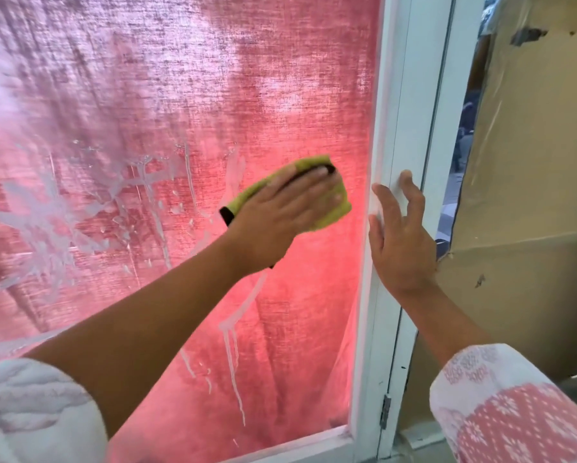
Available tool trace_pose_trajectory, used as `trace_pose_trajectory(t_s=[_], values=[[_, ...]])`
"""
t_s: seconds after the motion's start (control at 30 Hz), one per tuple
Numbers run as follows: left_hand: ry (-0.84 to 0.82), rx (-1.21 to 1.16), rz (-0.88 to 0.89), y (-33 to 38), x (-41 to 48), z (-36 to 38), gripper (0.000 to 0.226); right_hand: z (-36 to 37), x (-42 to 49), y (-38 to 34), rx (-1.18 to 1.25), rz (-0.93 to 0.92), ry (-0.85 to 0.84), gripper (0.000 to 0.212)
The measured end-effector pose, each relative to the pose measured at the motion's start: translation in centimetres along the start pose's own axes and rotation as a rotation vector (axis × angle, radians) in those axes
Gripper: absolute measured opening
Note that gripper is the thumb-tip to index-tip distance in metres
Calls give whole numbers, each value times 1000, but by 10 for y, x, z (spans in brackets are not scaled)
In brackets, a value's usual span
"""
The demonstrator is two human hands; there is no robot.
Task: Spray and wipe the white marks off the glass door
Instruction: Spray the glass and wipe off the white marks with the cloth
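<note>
Flat, close-set fingers (314, 188) of the left hand (280, 215) press the green cloth (339, 212) on the glass door (297, 95) beside the white frame (407, 95), which the spread-fingered right hand (400, 242) braces; firm overlapping strokes should carry toward the white marks (56, 222) farther from it.

My left hand (280, 212) lies flat, palm forward, with the fingers straight and close together, pressing on the yellow-green cloth (305, 163). Its forearm runs bare and nearly straight from the lower left up to the wrist, the left sleeve (30, 406) bunched near the elbow. My right hand (400, 238) stands upright just beside it, fingers loosely spread and slightly bent, fingertips (405, 177) touching the white door frame (410, 95). That forearm rises from the lower right, and the right sleeve (514, 402) ends well short of the wrist.
</note>
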State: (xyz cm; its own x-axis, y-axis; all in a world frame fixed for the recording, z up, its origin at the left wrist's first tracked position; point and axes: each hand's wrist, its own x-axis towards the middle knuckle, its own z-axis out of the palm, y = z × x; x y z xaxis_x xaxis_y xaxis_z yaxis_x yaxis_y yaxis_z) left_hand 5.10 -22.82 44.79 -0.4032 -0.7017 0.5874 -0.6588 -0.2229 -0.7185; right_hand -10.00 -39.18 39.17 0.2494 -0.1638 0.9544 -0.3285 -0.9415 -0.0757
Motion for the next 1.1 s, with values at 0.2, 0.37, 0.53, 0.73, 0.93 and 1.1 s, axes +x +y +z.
trace_pose_trajectory(t_s=[0.2, 0.37, 0.53, 0.73, 0.93, 1.1], values=[[71, -5, -242, 27, -7, 5, 62, 0, 0, 0, -10, -10, 7, 45], [-62, -10, -28, 41, -41, 15, 73, -1, 1, 3, -30, -15, -9, 45], [-85, 82, 69, -2, -44, -5, 62, -3, -1, -2, -63, -6, -42, 50], [87, 83, -327, -1, -35, -16, 47, -5, 4, -24, -70, -24, -16, 60], [-78, 134, -15, 59, -71, 16, 65, 3, 9, -39, -32, -27, -89, 47], [1, 235, 103, 40, -85, 18, 53, 7, 7, -35, -80, -45, -118, 45]])
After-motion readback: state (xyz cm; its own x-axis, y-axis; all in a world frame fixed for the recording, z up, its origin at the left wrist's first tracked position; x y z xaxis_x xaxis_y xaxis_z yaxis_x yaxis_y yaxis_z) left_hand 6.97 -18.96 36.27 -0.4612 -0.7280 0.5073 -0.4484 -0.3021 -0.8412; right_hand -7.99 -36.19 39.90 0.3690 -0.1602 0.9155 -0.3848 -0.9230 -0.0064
